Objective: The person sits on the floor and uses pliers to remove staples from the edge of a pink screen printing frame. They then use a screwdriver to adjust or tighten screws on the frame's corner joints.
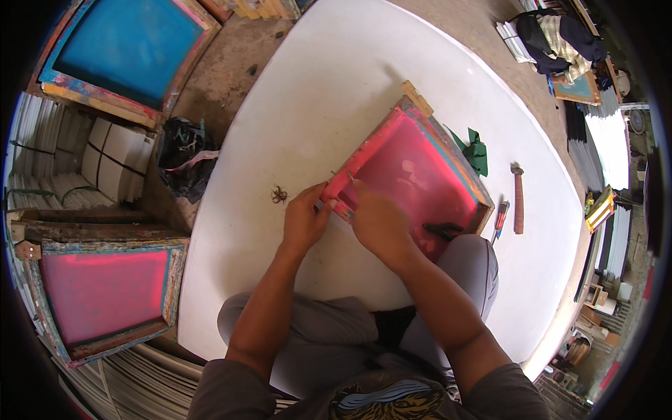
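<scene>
A wooden screen-printing frame (392, 124) with pink mesh lies tilted across my lap and the white surface. My left hand (305, 218) is closed on its near left edge, fingers against the paint-stained wood. Close beside it, my right hand (380, 220) is closed over the same corner of the frame. A thin tip shows at those fingers, but what they hold is too small to make out. A black-handled tool (442, 229) rests on the mesh near my right knee. To the left of the frame lies a small tangle of brown threads (279, 194).
Right of the frame lie a hammer (518, 199), a red utility knife (501, 218) and a green cloth (477, 152). Blue (129, 45) and pink (105, 290) screens stand at left, near a black plastic bag (185, 157). Another person (563, 45) is at the far right.
</scene>
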Available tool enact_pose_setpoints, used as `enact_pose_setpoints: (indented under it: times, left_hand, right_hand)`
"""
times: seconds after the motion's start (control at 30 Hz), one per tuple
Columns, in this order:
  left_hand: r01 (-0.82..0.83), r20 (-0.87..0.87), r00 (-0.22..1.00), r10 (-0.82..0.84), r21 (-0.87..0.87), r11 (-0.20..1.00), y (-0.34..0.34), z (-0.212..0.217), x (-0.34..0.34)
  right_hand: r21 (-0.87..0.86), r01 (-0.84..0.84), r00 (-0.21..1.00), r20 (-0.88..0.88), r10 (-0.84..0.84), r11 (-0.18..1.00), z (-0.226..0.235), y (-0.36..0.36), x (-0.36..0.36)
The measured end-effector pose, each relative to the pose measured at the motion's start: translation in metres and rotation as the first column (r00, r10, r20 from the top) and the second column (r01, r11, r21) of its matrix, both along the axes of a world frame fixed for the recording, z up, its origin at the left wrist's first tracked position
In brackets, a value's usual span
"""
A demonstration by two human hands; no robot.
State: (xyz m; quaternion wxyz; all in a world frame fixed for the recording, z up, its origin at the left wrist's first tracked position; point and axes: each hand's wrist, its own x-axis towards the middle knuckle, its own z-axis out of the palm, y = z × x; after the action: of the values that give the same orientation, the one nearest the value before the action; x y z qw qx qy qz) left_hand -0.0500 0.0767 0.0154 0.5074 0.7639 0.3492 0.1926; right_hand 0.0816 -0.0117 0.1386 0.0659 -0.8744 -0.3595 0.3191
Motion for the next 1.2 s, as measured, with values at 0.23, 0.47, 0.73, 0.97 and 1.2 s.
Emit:
enact_pose_setpoints:
  times: [0.23, 0.47, 0.73, 0.97, 1.2]
  left_hand:
    - [-0.019, -0.014, 1.0, 0.019, -0.008, 1.0, -0.001, 0.003, 0.001]
    - [-0.022, 0.002, 1.0, 0.022, 0.007, 1.0, -0.002, -0.001, 0.001]
    - [-0.026, 0.014, 1.0, 0.025, 0.015, 1.0, -0.002, -0.003, 0.001]
    - [-0.02, -0.036, 0.999, 0.02, -0.013, 1.0, 0.0, -0.003, 0.002]
    - [-0.003, -0.049, 0.999, 0.001, -0.05, 0.999, 0.004, 0.005, -0.002]
  right_hand:
    - [0.299, 0.066, 0.981, -0.195, -0.006, 0.952, -0.032, -0.021, 0.026]
    - [0.387, 0.251, 0.922, -0.373, -0.098, 0.887, -0.058, -0.032, 0.025]
    - [0.394, 0.153, 0.96, -0.275, -0.042, 0.906, -0.069, -0.038, 0.024]
    - [0.385, 0.306, 0.869, -0.486, -0.091, 0.871, -0.089, -0.024, 0.033]
    - [-0.166, 0.636, 0.25, -0.88, -0.404, 0.754, -0.04, -0.016, 0.049]
